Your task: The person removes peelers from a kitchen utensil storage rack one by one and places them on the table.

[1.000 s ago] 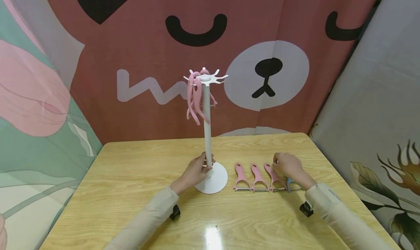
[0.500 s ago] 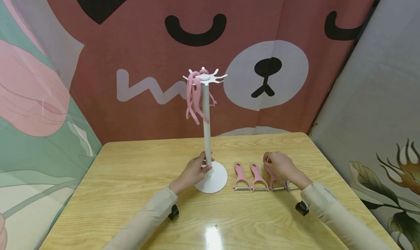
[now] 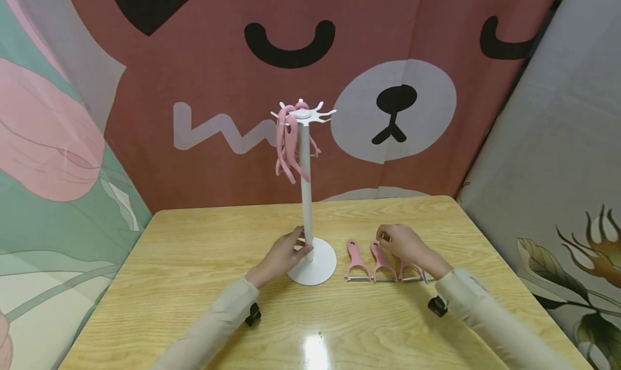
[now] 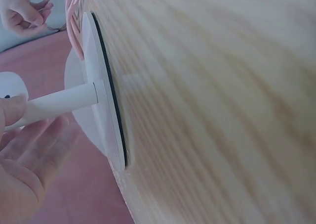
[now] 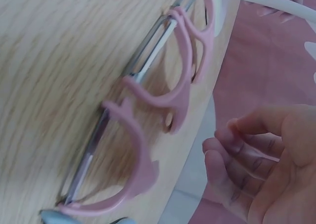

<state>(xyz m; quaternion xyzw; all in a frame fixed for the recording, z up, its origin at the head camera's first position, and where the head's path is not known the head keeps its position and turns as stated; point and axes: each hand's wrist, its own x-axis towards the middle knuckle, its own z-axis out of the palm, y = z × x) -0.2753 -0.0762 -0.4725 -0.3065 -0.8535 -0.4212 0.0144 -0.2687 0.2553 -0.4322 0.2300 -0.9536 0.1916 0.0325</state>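
My left hand (image 3: 281, 258) holds the lower pole of a white stand (image 3: 306, 208) between thumb and fingers, just above its round base (image 3: 322, 266). The left wrist view shows that hand (image 4: 24, 179) around the pole (image 4: 64, 103). Several pink peelers (image 3: 291, 135) hang from hooks on the stand's left side. To the right, 3 pink Y-shaped peelers (image 3: 354, 255) lie in a row. Above the row hovers my right hand (image 3: 405, 244), fingers loosely bent and holding nothing in the right wrist view. It partly hides the rightmost pink peeler (image 5: 140, 164) and a blue peeler (image 3: 426, 276).
A wooden table (image 3: 194, 283) bears the stand and peelers. Bare hooks (image 3: 325, 114) stick out on the right of the stand's top. Behind the table hangs a red-brown cloth (image 3: 218, 176) with a bear print; patterned cloths flank both sides.
My right hand has moved left along the row, from the blue peeler's side to above the middle and right pink peelers. The left hand stays on the pole.
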